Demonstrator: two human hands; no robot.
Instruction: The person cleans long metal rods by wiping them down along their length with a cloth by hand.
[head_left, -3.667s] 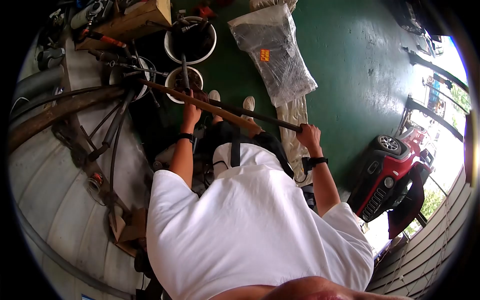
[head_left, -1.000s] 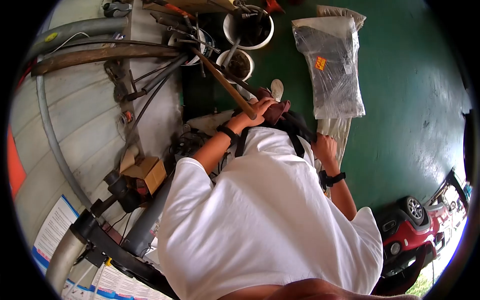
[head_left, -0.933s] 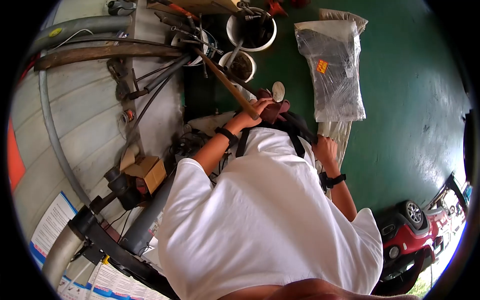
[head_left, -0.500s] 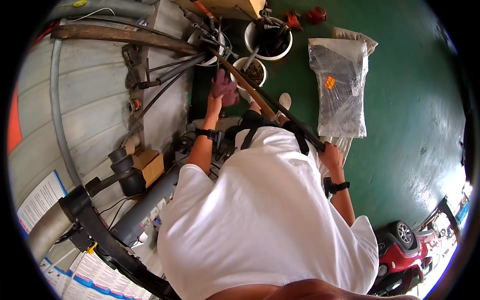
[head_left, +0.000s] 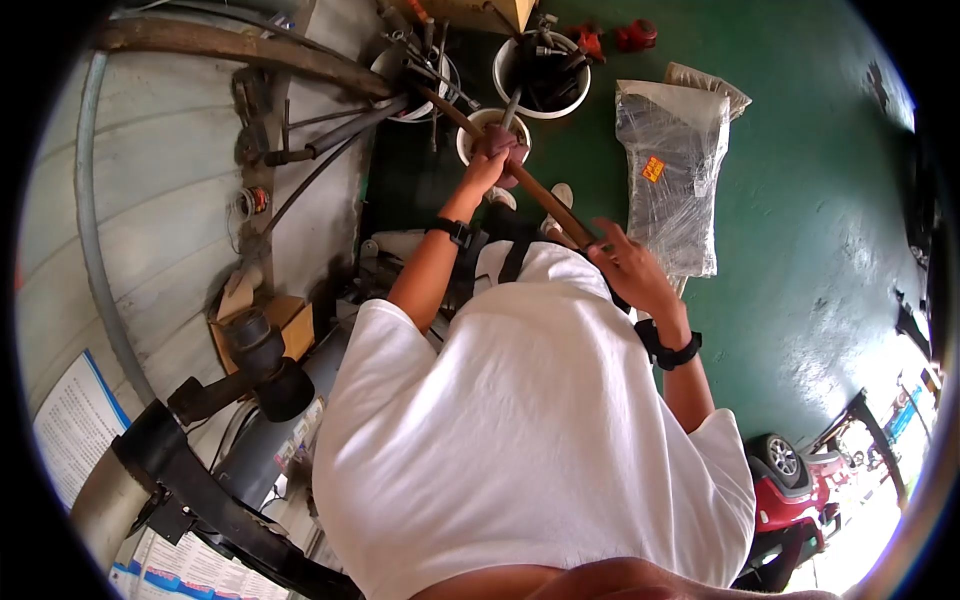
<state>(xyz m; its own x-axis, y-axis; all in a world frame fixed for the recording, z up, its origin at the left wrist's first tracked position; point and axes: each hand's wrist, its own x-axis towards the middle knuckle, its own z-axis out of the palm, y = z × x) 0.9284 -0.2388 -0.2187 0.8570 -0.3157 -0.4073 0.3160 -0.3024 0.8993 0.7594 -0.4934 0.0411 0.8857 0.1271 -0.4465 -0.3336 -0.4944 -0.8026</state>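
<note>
My left hand (head_left: pixel 484 170) is closed on a purplish-red cloth (head_left: pixel 512 148), which lies against a long brown pole (head_left: pixel 552 205). The pole slants from the buckets down toward my waist. Over its near end is my right hand (head_left: pixel 638 275), fingers spread apart and not wrapped round it. Whether the right fingertips touch the pole, I cannot tell. Behind the cloth stands a small white bucket (head_left: pixel 466 145), its contents mostly hidden.
A white bucket of dark metal parts (head_left: pixel 545 80) and another bucket with wrenches (head_left: pixel 400 65) stand ahead. Plastic-wrapped panels (head_left: pixel 675 180) lie on the green floor (head_left: pixel 790 260) to the right. Bars lean along the left wall; a cardboard box (head_left: pixel 290 330) is there too. A red car (head_left: pixel 790 495) is at lower right.
My left hand has moved right with the cloth, from beside the pole onto it. My right hand has let go of the dark rod's end and opened, shifting slightly up and left.
</note>
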